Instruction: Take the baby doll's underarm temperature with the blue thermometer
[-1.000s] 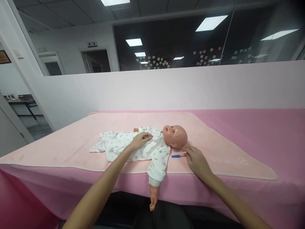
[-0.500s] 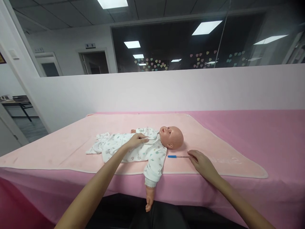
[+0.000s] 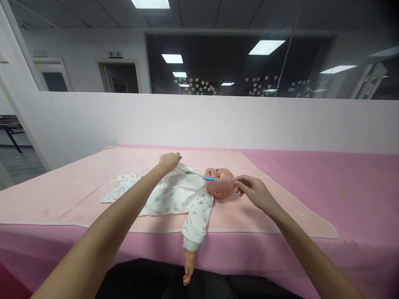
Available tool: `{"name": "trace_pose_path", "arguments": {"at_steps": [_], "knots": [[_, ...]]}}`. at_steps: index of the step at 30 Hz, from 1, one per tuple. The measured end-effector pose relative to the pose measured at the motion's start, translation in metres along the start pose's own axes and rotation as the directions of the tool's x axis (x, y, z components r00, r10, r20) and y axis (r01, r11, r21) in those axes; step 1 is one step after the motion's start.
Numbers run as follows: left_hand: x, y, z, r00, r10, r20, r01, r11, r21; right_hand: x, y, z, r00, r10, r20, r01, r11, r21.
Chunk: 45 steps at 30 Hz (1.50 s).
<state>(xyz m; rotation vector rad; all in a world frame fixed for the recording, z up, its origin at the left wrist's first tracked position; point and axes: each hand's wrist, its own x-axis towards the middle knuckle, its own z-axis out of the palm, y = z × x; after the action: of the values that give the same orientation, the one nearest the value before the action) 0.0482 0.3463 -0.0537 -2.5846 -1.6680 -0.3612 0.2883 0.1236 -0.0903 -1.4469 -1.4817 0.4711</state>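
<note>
A baby doll (image 3: 222,187) lies on its back with its head to the right, dressed in a white printed gown (image 3: 174,199). My left hand (image 3: 170,161) is closed on the gown's front edge and pulls the cloth up off the doll's chest. Between the fingertips of my right hand (image 3: 251,189) is a thin thermometer (image 3: 209,179), a clear stick with a blue end. It is held level over the doll's head, its blue end pointing left toward the raised collar. One doll arm (image 3: 188,265) hangs over the table's near edge.
Under the doll a peach blanket (image 3: 77,195) covers much of the table with its pink cloth (image 3: 358,191). Behind stands a white low wall (image 3: 218,122) topped by glass. At the far left is a black-legged table (image 3: 12,131).
My left hand has taken hold of the gown and lifted its front up and to the left. My right hand has raised the thermometer from the blanket and moved it left, over the doll's head.
</note>
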Motion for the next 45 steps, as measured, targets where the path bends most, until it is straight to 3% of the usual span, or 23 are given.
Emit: {"name": "trace_pose_path", "arguments": {"at_steps": [5, 10, 17, 23, 28, 30, 32, 33, 35, 36, 37, 38, 39, 40, 41, 45], "knots": [[-0.011, 0.014, -0.016, 0.949, 0.314, -0.039, -0.292, 0.916, 0.276, 0.048, -0.027, 0.050, 0.995, -0.100, -0.016, 0.093, 0.959, -0.268], [-0.027, 0.022, -0.027, 0.918, 0.367, -0.149, -0.319, 0.909, 0.269, 0.086, -0.034, 0.094, 0.995, -0.077, -0.056, 0.046, 0.907, -0.419], [-0.043, 0.031, -0.019, 0.835, 0.534, -0.135, -0.481, 0.826, 0.294, 0.115, -0.029, 0.138, 0.986, -0.158, 0.048, 0.163, 0.886, -0.434], [-0.046, 0.009, -0.006, 0.833, 0.546, -0.089, -0.523, 0.829, 0.198, 0.118, -0.033, 0.132, 0.982, -0.156, 0.108, 0.190, 0.829, -0.527], [-0.038, -0.036, -0.025, 0.927, 0.372, -0.055, -0.353, 0.911, 0.213, 0.104, -0.037, 0.104, 0.968, -0.209, 0.137, 0.249, 0.776, -0.579], [-0.042, -0.047, -0.040, 0.959, 0.282, 0.010, -0.274, 0.925, 0.265, 0.092, -0.028, 0.096, 0.931, -0.310, 0.194, 0.362, 0.703, -0.612], [-0.050, -0.048, -0.053, 0.962, 0.195, 0.192, -0.243, 0.931, 0.272, 0.077, -0.015, 0.090, 0.868, -0.416, 0.273, 0.486, 0.590, -0.645], [-0.054, -0.045, -0.058, 0.928, 0.149, 0.341, -0.237, 0.943, 0.234, 0.069, -0.007, 0.088, 0.842, -0.447, 0.301, 0.523, 0.543, -0.657], [-0.059, -0.037, -0.061, 0.763, 0.084, 0.641, -0.190, 0.977, 0.098, 0.056, 0.006, 0.084, 0.821, -0.482, 0.305, 0.545, 0.505, -0.670], [-0.057, -0.032, -0.060, 0.681, 0.077, 0.728, -0.153, 0.987, 0.039, 0.051, 0.010, 0.082, 0.818, -0.498, 0.287, 0.544, 0.509, -0.667], [-0.053, -0.028, -0.057, 0.665, 0.083, 0.742, -0.128, 0.992, 0.004, 0.047, 0.014, 0.079, 0.819, -0.516, 0.250, 0.534, 0.529, -0.660], [-0.046, -0.025, -0.053, 0.717, 0.092, 0.691, -0.124, 0.992, -0.004, 0.045, 0.016, 0.076, 0.825, -0.528, 0.203, 0.519, 0.562, -0.645], [-0.038, -0.022, -0.046, 0.811, 0.103, 0.576, -0.134, 0.991, 0.012, 0.045, 0.019, 0.073, 0.836, -0.530, 0.143, 0.492, 0.608, -0.623], [-0.028, -0.019, -0.037, 0.918, 0.117, 0.379, -0.145, 0.988, 0.045, 0.047, 0.021, 0.070, 0.853, -0.516, 0.074, 0.453, 0.664, -0.595], [-0.019, -0.017, -0.027, 0.963, 0.124, 0.239, -0.144, 0.987, 0.068, 0.050, 0.024, 0.066, 0.874, -0.487, 0.003, 0.406, 0.724, -0.558], [0.008, -0.009, 0.029, 0.992, 0.118, 0.042, -0.120, 0.991, 0.051, 0.070, 0.048, 0.056, 0.949, -0.232, -0.212, 0.170, 0.947, -0.273]]}}
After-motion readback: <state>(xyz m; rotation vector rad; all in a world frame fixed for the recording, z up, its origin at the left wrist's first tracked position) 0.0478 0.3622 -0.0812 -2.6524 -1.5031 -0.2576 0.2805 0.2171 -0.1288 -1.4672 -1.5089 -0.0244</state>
